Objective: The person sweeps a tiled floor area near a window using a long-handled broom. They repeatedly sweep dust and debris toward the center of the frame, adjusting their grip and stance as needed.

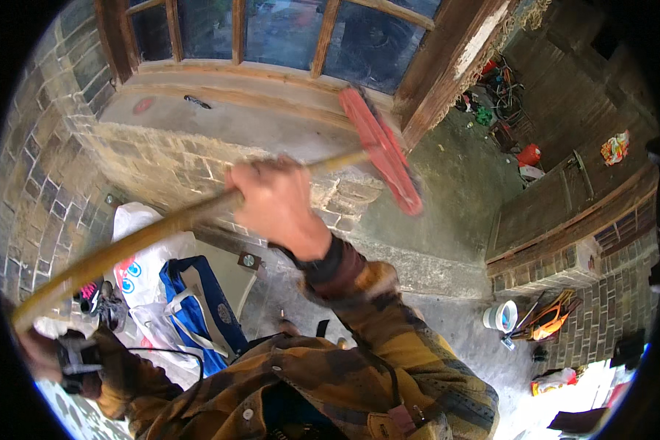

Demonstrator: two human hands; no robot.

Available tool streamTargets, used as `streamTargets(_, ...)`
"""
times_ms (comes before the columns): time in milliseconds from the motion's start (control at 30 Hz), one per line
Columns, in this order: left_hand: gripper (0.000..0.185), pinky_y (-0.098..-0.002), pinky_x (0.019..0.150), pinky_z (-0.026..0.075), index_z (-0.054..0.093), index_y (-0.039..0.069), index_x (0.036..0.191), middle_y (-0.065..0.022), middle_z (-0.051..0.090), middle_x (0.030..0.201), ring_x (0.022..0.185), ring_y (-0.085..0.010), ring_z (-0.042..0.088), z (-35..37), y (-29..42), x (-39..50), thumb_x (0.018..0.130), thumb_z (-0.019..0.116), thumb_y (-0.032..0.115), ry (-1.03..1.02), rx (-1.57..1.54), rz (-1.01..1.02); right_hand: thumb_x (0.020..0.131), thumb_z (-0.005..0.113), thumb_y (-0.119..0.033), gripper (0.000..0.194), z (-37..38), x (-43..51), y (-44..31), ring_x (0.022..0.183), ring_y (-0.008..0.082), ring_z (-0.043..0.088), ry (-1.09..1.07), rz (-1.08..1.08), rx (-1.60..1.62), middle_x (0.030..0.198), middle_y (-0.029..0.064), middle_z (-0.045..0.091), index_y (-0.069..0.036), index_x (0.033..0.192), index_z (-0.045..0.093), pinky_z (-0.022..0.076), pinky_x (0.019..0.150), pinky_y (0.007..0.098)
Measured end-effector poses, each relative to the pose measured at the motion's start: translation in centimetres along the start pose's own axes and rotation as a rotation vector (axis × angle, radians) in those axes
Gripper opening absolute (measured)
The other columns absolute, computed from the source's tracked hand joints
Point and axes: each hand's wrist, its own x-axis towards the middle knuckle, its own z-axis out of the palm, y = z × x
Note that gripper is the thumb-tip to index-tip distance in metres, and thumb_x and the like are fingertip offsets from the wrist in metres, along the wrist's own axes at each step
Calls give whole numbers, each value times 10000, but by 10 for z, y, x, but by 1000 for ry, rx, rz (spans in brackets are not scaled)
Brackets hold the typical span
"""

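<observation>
My right hand (278, 203) is closed around the wooden handle (176, 220) of a long broom, partway along it. The red broom head (382, 151) is slightly blurred and is up beside the right end of the window sill, its bristles towards the window frame; whether it touches cannot be told. My left hand (41, 352), dim at the lower left rim, grips the handle's other end and wears a dark device at the wrist. On the stone window sill (236, 124) lie a small black object (197, 102) and a faint red round mark.
Below the sill, left, are white plastic bags (137, 225), a blue bag (209, 308) and shoes (110, 308). A brick wall (44, 209) rises at left. At right are a white bucket (500, 315), an orange item (551, 324), a wooden door frame and a red container (528, 155).
</observation>
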Motion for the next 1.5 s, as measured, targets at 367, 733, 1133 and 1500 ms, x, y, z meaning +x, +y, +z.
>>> streamTargets(367, 365, -376, 1015, 473, 531, -95, 1257, -218, 580, 1266, 1150, -239, 591, -35, 54, -27, 1006, 464, 160, 203, 39, -275, 566, 702, -43, 168, 5, 19, -21, 546, 244, 617, -182, -55, 136, 578, 44, 606, -131, 671, 604, 470, 546, 363)
streamTargets(733, 248, -227, 805, 446, 536, -11, 909, -43, 441, 680, 703, -65, 505, -47, 117, -20, 1001, 494, 216, 219, -153, -357, 557, 703, -61, 176, 21, 7, -15, 580, 275, 632, -190, -29, 152, 616, 41, 627, -125, 707, 636, 497, 582, 362)
streamTargets(1133, 320, -264, 640, 378, 422, 76, 666, 1, 269, 573, 511, -122, 259, -29, 164, -8, 983, 445, 111, 301, -1725, -445, 570, 694, -60, 142, 9, 6, -21, 570, 272, 625, -255, 17, 174, 614, 75, 624, -115, 672, 612, 479, 558, 363)
streamTargets(1500, 144, -256, 639, 348, 473, 26, 906, 23, 287, 591, 528, -114, 262, 36, 116, -12, 1018, 403, 84, 274, -1597, -623, 584, 701, -51, 134, 4, 14, -12, 549, 243, 611, -167, 83, -13, 589, 69, 606, -117, 652, 607, 455, 547, 349)
